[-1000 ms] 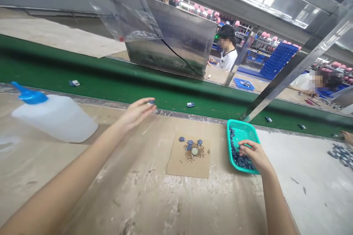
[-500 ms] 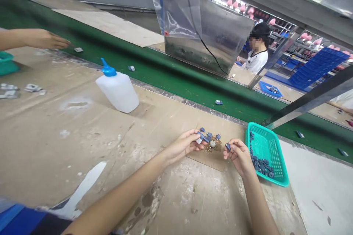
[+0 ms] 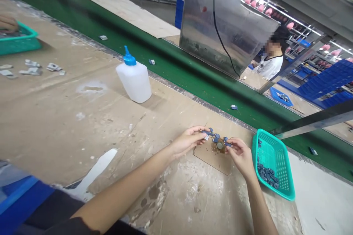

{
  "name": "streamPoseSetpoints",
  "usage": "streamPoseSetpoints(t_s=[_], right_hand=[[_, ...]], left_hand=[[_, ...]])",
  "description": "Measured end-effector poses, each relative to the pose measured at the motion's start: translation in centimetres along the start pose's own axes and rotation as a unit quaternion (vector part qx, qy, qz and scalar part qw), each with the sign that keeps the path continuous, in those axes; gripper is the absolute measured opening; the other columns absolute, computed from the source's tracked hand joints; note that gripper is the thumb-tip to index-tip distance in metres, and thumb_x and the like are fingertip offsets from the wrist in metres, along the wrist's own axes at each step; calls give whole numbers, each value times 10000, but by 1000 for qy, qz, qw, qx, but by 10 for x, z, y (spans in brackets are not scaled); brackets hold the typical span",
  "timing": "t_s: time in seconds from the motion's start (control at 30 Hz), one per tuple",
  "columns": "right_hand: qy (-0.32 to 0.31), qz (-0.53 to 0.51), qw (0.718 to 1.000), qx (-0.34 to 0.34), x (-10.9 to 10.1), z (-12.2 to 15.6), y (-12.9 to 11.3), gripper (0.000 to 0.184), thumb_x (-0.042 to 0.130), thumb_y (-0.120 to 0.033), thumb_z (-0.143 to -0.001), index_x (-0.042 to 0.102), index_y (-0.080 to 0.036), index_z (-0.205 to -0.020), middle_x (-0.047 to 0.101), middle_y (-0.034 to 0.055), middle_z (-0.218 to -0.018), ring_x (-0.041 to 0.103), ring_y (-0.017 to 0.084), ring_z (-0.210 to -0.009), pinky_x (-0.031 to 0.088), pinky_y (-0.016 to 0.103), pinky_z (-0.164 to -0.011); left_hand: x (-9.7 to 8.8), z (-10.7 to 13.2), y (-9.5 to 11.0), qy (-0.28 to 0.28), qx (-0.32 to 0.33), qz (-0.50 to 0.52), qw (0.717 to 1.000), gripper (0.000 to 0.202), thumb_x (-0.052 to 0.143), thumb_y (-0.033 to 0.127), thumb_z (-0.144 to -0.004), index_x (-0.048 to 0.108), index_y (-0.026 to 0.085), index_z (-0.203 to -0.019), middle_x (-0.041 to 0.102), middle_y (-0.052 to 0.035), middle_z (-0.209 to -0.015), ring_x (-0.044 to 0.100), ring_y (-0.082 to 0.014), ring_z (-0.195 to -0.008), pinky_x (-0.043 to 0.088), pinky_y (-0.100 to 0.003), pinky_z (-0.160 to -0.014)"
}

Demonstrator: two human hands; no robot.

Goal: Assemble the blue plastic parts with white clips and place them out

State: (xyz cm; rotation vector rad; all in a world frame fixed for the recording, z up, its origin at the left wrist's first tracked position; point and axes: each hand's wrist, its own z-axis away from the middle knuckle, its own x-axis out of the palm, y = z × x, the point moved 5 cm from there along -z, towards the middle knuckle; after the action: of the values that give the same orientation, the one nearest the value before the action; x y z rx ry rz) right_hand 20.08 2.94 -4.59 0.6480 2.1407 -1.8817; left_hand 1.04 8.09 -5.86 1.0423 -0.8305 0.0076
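**Held, lower centre of the frame:** my left hand point(image 3: 187, 141) – fingers drawn into a narrow pinch on a slim blue piece point(image 3: 207, 132). My right hand point(image 3: 239, 157), just to its right, is closed in a similar pinch on a second blue piece point(image 3: 227, 142).

**Directly below the grip:** a square of brown cardboard point(image 3: 209, 162), stained amber around its middle. On it lies a round metal-rimmed disc point(image 3: 220, 145), with more blue pieces point(image 3: 217, 136) clustered closely around it. Whether the held pieces touch the disc I cannot tell.

**Right of my right hand:** a teal plastic basket point(image 3: 286, 195), with loose blue pieces point(image 3: 266, 175) heaped in its lower end.

**Bench, left of centre:** a white plastic squeeze bottle point(image 3: 134, 82) with a blue nozzle stands on the scarred beige workbench point(image 3: 82, 128).

**Far edge:** a green conveyor belt point(image 3: 190, 88) carries a few small parts.

**Upper left:** a co-worker's hand point(image 3: 8, 23) rests at a second teal basket point(image 3: 19, 42) – grey-and-white pieces point(image 3: 33, 69) lie on the bench nearby.

**Upper right:** a person in a white shirt point(image 3: 271, 67) sits beyond a steel panel point(image 3: 220, 29).
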Motion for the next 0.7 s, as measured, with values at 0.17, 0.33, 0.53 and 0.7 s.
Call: streamPoseSetpoints(t_s=[0.17,0.33,0.53,0.7], right_hand=[[-51,278,954,-102,12,-3,-5,131,445,-159,-762,501,-177,-879,557,66,-809,534,198,-764,459,339,-694],[-69,311,943,-98,19,-1,-6,125,412,-147,-768,480,-185,-866,550,85,-835,528,230,-815,449,371,-701],[39,-61,997,10,9,7,-24,256,612,-236,-717,379,-226,-822,644,54,-882,612,193,-827,476,354,-744],[62,-226,971,54,20,14,-37,346,693,-187,-652,369,-220,-770,681,24,-828,627,173,-867,479,310,-773]], left_hand=[[-3,-1,-2,18,-2,-43,999,376,701,127,-585,549,156,-928,598,-39,-955,555,-94,-777,419,-210,-719],[-5,-2,1,43,81,-208,974,312,640,151,-638,551,155,-937,614,-39,-901,567,-123,-755,435,-246,-703],[16,15,15,39,257,-433,863,290,548,88,-679,584,222,-934,602,-1,-975,547,-153,-915,408,-276,-813],[22,20,14,48,301,-471,828,264,572,85,-664,564,204,-899,614,2,-922,551,-150,-891,411,-269,-815]])
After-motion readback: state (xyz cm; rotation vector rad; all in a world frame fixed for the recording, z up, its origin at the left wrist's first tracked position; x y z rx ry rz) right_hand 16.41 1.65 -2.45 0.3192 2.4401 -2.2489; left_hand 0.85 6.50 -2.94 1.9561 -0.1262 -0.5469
